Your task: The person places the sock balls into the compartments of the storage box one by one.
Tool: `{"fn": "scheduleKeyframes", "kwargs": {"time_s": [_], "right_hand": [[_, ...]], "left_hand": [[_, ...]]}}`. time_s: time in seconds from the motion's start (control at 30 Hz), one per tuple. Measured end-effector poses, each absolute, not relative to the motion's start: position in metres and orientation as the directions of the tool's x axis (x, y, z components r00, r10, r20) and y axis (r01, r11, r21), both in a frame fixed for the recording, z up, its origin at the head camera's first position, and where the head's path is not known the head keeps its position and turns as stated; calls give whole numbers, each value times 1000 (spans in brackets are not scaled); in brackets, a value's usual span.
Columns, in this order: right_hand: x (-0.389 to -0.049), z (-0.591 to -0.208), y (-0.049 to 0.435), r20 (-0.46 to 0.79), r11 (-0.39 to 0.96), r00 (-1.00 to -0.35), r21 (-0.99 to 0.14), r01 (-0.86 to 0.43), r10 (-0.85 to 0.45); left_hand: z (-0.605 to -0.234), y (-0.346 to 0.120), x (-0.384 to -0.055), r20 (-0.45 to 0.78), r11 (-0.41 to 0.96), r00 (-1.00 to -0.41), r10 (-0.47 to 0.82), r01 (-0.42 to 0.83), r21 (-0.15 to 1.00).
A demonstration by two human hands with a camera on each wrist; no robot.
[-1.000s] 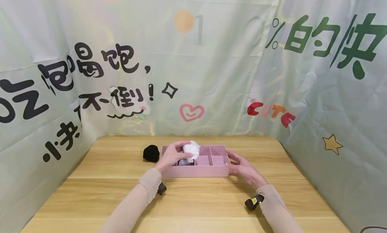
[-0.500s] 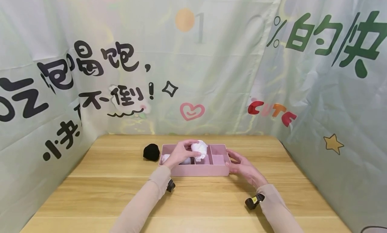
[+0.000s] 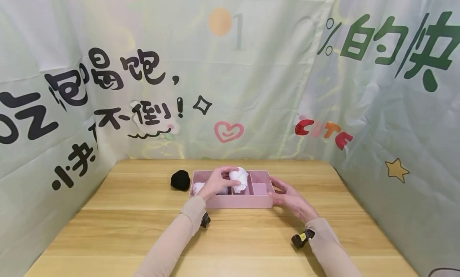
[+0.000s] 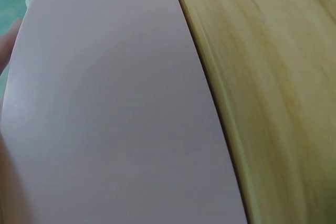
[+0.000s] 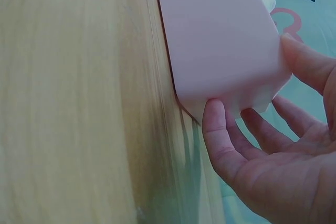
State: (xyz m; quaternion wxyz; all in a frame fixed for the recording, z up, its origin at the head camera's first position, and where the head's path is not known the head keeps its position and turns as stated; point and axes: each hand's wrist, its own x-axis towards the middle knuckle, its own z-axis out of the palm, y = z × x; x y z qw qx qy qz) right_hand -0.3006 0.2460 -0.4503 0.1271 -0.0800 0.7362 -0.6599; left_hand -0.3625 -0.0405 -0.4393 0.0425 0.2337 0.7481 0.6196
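My left hand (image 3: 219, 181) pinches a white cloth bundle (image 3: 240, 180), rolled up like a pair of socks, between thumb and fingers. It is over the third compartment from the left of a pink divided box (image 3: 233, 202). In the left wrist view the box's front wall (image 4: 115, 98) fills most of the picture, with a bit of the hand at the left edge. My right hand (image 3: 292, 201) holds the box's right end, thumb (image 5: 304, 61) at the top rim and curled fingers (image 5: 215, 129) against the end wall. Whitish bundles (image 3: 197, 188) lie in the left compartments, partly hidden by my left hand.
A black rolled bundle (image 3: 180, 180) lies on the wooden table (image 3: 244, 241) just left of the box. The rightmost compartment (image 3: 260, 188) shows its bare pink inside. Printed cloth walls (image 3: 201, 81) enclose the table at the back and sides.
My left hand has moved right with the white bundle, from above the second compartment to the third, uncovering a whitish bundle at the left. My right hand stays at the box's end.
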Motion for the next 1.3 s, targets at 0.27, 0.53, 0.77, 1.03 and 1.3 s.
{"fn": "scheduleKeyframes", "kwargs": {"time_s": [0.27,0.53,0.77,1.03,1.3], "right_hand": [[-302,-454,247,-83,114,-954,-992,51,-290],[-301,-456,247,-89,113,-954,-992,59,-286],[-303,-455,247,-82,125,-957,-991,49,-279],[-303,-456,247,-87,133,-955,-990,51,-283],[-302,-455,247,-78,132,-952,-990,40,-297]], "left_hand": [[-439,-42,-360,213,133,-889,405,288,948],[-439,-43,-359,218,138,-887,406,296,945],[-438,-43,-361,238,109,-869,434,313,943],[-437,-45,-357,256,106,-871,420,327,939],[-434,-49,-355,296,60,-877,379,343,938]]}}
